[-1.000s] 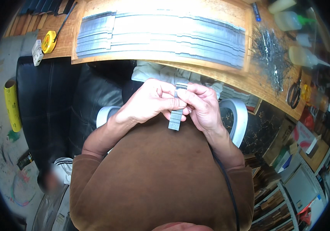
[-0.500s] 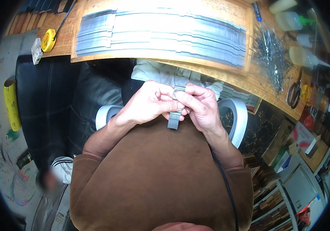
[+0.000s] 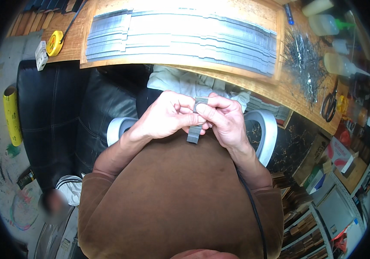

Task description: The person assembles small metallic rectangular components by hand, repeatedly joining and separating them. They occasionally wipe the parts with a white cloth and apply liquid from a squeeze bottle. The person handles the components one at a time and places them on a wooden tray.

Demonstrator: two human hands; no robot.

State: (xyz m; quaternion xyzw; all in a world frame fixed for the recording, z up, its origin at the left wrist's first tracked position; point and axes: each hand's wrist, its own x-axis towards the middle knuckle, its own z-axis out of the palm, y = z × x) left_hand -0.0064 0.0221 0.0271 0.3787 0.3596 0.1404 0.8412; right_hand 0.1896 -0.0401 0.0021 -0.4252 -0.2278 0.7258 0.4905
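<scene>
Both my hands meet in front of my chest around a narrow grey stack of thin strips (image 3: 193, 136). My left hand (image 3: 167, 113) pinches the stack from the left, its thumb lying across the middle. From the right, my right hand (image 3: 224, 118) grips the upper part, with the thumb pressed on the face. The stack's upper end shows fine layered edges between my fingers, and its lower end sticks out below them. Fingers behind the stack are partly hidden. Beyond my hands, rows of similar grey strips (image 3: 163, 39) lie in a wooden tray (image 3: 150, 63) on the table.
On the table's right are a pile of thin dark slivers (image 3: 303, 69), black scissors (image 3: 330, 105) and plastic squeeze bottles (image 3: 338, 64). A yellow tape measure (image 3: 55, 43) sits at the left. White cloth (image 3: 180, 82) lies under the table edge. A black sofa (image 3: 55, 116) stands left.
The stack has tilted slightly in my fingers, showing more layered edges at its top. Its lower end sits a little higher. Both hands keep their hold.
</scene>
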